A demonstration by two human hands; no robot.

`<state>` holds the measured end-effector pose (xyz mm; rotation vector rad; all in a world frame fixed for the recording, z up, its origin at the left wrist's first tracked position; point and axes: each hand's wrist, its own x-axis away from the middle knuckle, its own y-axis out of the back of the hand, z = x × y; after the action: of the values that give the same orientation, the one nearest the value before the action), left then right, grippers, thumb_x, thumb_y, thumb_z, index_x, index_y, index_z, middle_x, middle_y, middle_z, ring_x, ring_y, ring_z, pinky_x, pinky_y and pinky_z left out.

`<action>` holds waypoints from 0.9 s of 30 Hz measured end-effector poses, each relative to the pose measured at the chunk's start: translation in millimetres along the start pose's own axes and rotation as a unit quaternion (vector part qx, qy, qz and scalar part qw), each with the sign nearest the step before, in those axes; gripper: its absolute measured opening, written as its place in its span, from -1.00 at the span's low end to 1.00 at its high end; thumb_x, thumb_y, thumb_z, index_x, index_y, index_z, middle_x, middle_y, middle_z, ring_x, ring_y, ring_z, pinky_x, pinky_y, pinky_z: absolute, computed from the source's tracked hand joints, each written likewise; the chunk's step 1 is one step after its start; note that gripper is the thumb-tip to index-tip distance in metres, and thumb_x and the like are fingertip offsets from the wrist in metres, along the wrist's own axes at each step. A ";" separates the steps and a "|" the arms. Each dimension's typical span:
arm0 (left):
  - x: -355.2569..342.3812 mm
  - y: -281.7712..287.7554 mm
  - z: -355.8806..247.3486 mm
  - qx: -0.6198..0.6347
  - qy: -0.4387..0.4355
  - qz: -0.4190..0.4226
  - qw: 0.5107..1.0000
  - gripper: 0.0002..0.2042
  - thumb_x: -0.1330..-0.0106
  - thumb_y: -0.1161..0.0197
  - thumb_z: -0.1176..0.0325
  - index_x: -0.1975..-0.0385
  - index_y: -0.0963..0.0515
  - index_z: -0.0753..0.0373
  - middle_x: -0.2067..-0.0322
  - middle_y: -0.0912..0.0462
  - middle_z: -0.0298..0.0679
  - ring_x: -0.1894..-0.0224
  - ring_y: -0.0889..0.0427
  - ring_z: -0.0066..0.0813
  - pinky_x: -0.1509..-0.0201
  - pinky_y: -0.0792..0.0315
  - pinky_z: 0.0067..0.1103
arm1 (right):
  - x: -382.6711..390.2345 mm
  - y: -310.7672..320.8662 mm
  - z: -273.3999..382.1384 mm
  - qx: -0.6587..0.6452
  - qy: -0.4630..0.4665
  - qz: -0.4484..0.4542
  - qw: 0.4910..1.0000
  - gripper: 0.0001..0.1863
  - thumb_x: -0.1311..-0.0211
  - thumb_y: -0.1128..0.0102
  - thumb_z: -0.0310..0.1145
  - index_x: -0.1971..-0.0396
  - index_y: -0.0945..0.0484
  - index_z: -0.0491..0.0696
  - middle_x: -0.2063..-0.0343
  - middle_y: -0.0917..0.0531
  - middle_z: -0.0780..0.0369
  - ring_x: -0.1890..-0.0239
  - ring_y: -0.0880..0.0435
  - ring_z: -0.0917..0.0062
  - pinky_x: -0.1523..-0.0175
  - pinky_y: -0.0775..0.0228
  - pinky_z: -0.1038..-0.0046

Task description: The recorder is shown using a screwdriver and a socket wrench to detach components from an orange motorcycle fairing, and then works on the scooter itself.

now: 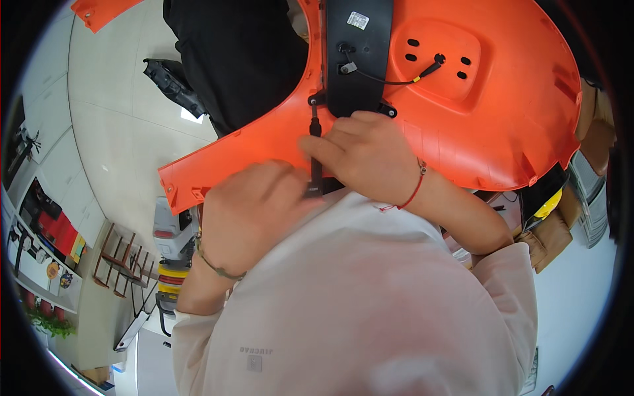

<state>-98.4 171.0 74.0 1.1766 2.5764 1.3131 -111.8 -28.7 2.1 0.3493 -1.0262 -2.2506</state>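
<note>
Screwdriver (316,170) in the head view: it lies between my two hands, its tip at the left tab (318,98) of the black panel (358,98) on the orange shell (522,125). My right hand (373,155) has its fingers bent closed around it; my left hand (254,211), blurred, curls by its near end, and I cannot tell whether those fingers grip.

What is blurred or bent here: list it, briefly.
Head view: the left hand is smeared, apparently by motion; the right hand is clearer, and the orange panel looks crisp. Head view again: the white cabinets curve near the dark fisheye rim.
</note>
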 end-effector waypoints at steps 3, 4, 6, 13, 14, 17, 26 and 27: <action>1.3 -2.8 3.3 0.151 0.138 -0.007 0.979 -0.74 -0.16 -0.35 0.21 0.45 -0.51 0.29 0.61 -0.45 -0.27 0.61 -0.41 -0.43 0.53 -0.29 -0.55 | -4.5 -1.4 0.7 0.052 -0.012 -0.039 0.998 -0.73 0.15 -0.23 -0.43 0.32 -0.58 -0.03 0.67 -0.51 0.37 0.57 -0.49 0.59 0.43 -0.26 0.55; 2.6 -3.9 3.5 0.199 0.192 0.010 0.961 -0.77 -0.13 -0.39 0.26 0.47 -0.52 0.26 0.66 -0.44 -0.27 0.64 -0.43 -0.41 0.56 -0.28 -0.55 | -3.9 -3.7 3.1 0.034 -0.016 -0.041 0.998 -0.72 0.15 -0.23 -0.43 0.31 -0.58 -0.04 0.67 -0.52 0.36 0.56 -0.50 0.59 0.44 -0.26 0.55; 3.9 -4.1 -0.6 0.247 0.244 0.038 0.937 -0.77 -0.14 -0.38 0.27 0.49 -0.50 0.27 0.69 -0.42 -0.27 0.64 -0.42 -0.42 0.56 -0.28 -0.56 | -2.6 -6.6 5.5 0.017 -0.020 -0.043 0.999 -0.71 0.15 -0.23 -0.42 0.30 -0.58 -0.05 0.66 -0.52 0.36 0.56 -0.51 0.60 0.44 -0.26 0.54; -0.3 -6.1 -11.6 0.078 0.136 -0.035 0.987 -0.78 -0.05 -0.37 0.48 0.55 -0.37 0.26 0.61 -0.39 -0.30 0.68 -0.29 -0.49 0.59 -0.20 -0.63 | -3.1 -12.8 5.2 -0.005 -0.023 -0.051 0.998 -0.64 0.22 -0.34 -0.40 0.29 -0.56 -0.05 0.66 -0.50 0.35 0.55 -0.50 0.57 0.43 -0.26 0.52; -1.1 -6.3 -8.9 0.078 0.137 -0.035 0.987 -0.78 -0.05 -0.37 0.48 0.55 -0.37 0.26 0.61 -0.39 -0.30 0.68 -0.29 -0.49 0.59 -0.20 -0.63 | -3.9 -12.2 5.5 0.000 -0.027 -0.040 0.999 -0.63 0.25 -0.36 -0.40 0.29 -0.55 -0.04 0.66 -0.49 0.35 0.55 -0.49 0.57 0.43 -0.25 0.51; -4.3 -3.6 0.6 -0.089 -0.079 -0.051 0.992 -0.79 0.00 -0.36 0.52 0.54 -0.38 0.25 0.55 -0.40 -0.26 0.67 -0.31 -0.40 0.57 -0.23 -0.59 | -8.1 -13.4 1.8 -0.001 -0.025 -0.061 0.998 -0.64 0.24 -0.38 -0.39 0.32 -0.52 -0.03 0.66 -0.47 0.35 0.54 -0.49 0.56 0.43 -0.24 0.50; 3.8 4.8 -6.7 0.108 0.251 0.077 0.959 -0.69 -0.25 -0.27 0.14 0.46 -0.43 0.27 0.69 -0.36 -0.29 0.68 -0.37 -0.33 0.54 -0.27 -0.51 | -10.3 -14.9 2.7 -0.012 -0.035 -0.070 0.997 -0.72 0.16 -0.34 -0.39 0.37 -0.51 -0.05 0.66 -0.47 0.35 0.53 -0.49 0.55 0.43 -0.23 0.51; 5.5 -3.1 -6.6 0.162 0.239 0.076 0.955 -0.70 -0.29 -0.23 0.16 0.46 -0.43 0.29 0.71 -0.38 -0.29 0.70 -0.37 -0.35 0.55 -0.27 -0.52 | -8.7 -13.5 1.8 -0.009 -0.035 -0.067 0.997 -0.72 0.16 -0.34 -0.39 0.37 -0.51 -0.05 0.66 -0.47 0.35 0.53 -0.49 0.55 0.43 -0.23 0.51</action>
<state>-106.5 168.8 77.7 1.2496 3.2056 1.3869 -111.9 -15.4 -7.0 0.3423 -1.0447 -2.4064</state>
